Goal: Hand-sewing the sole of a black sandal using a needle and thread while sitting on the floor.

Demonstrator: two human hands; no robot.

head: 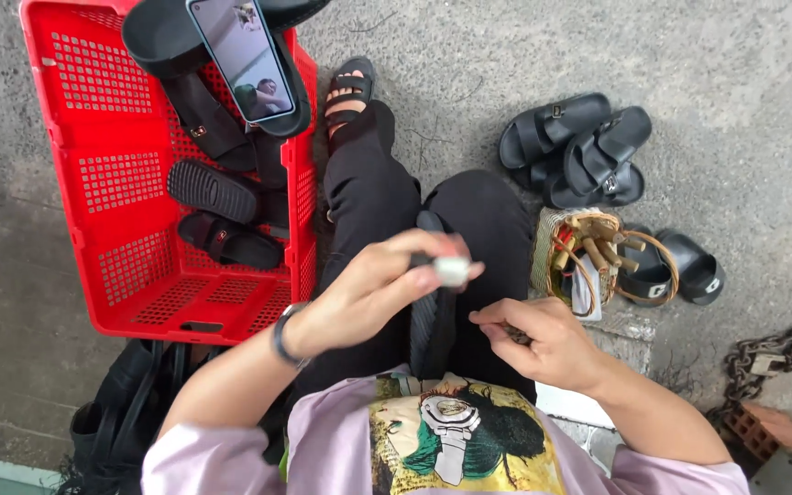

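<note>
Black rubber dominates the scene: one black sandal (431, 316) lies sole-up along the person's lap, between the knees, and is the piece in hand. The left hand (373, 284) is closed around a small white block (452, 269), pinched at the fingertips and held against the upper end of the sandal; what the block is cannot be told. The right hand (543, 344) is closed as well, fingers curled on a small dark item at the sandal's 3 o'clock edge — too hidden to identify. As a judgement, the work sits mid-course: several sandals already lie in the red plastic crate (107, 174) at 10 o'clock, where a phone (242, 57) is propped on the topmost one, while a stacked pair of black slides (575, 151) at 1 o'clock and another pair (680, 266) at 3 o'clock rest on the concrete floor (735, 73), apparently not yet handled. A small woven basket (588, 257) with wooden-handled tools stands just beside the right knee, touching the nearer slide. A rusty chain (772, 353) lies at 4 o'clock, and a black bag (126, 412) sits at 8 o'clock, below the crate.
</note>
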